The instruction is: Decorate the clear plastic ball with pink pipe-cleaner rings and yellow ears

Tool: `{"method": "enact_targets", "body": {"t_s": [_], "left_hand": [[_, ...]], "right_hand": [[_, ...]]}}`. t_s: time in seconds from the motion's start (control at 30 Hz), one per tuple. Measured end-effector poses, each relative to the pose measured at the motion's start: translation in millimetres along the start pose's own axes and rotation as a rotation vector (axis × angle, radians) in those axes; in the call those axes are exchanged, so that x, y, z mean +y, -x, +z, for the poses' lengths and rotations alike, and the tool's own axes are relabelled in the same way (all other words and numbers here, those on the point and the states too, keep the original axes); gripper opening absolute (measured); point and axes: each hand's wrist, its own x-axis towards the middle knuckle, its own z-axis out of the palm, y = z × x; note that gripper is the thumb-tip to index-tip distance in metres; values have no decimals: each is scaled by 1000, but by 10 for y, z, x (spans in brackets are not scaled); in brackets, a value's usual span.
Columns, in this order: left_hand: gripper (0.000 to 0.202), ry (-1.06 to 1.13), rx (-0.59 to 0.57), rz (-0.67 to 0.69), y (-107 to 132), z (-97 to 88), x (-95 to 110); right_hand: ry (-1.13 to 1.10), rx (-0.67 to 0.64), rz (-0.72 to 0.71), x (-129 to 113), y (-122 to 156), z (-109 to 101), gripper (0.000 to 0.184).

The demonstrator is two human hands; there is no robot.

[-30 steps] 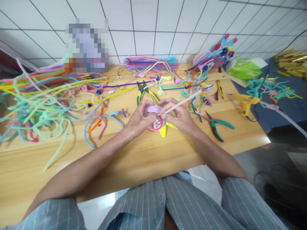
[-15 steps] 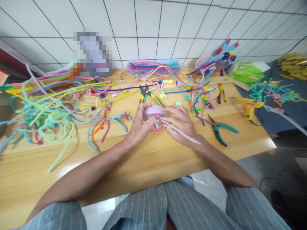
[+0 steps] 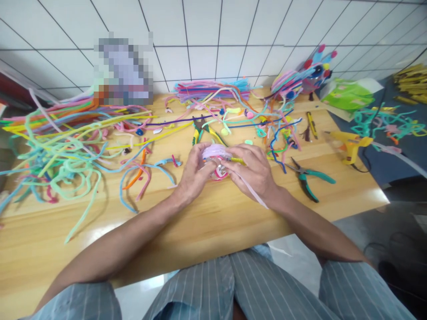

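Between my hands, above the table's middle, is a small round craft piece (image 3: pixel 215 151) wrapped in lilac pipe cleaner, with a pink and shiny clear part on its near side. My left hand (image 3: pixel 196 171) is closed around its left side, the thumb pressed on the front. With thumb and fingers pinched, my right hand (image 3: pixel 251 169) grips a lilac pipe cleaner (image 3: pixel 251 192) at the piece's right side. The loose end of that strand trails down toward my right wrist. The piece's underside is hidden by my fingers.
Yellow-green pliers (image 3: pixel 200 129) lie just beyond my hands. Teal-handled pliers (image 3: pixel 308 178), a yellow glue gun (image 3: pixel 350 144) and a yellow cutter (image 3: pixel 312 124) lie to the right. Tangled pipe cleaners (image 3: pixel 73 169) spread over the left, with a bundle (image 3: pixel 213 91) along the tiled wall.
The lilac strand's loose end has swung lower and closer to me. My right fingers have shifted slightly along the piece, and the whole view has turned a little.
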Motion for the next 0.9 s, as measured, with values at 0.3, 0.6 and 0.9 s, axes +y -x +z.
{"method": "enact_targets", "body": {"t_s": [0.3,0.6,0.9], "left_hand": [[44,15,-19,-17,1,4,-23],[49,-32,-7,34,-5,6,-73],[42,-71,59,75,-30,30,-65]], "right_hand": [[-13,37,-1,4,17,46,36],[-61,-29,71,-8,28,53,33],[-61,17,20,9,59,54,36]]}}
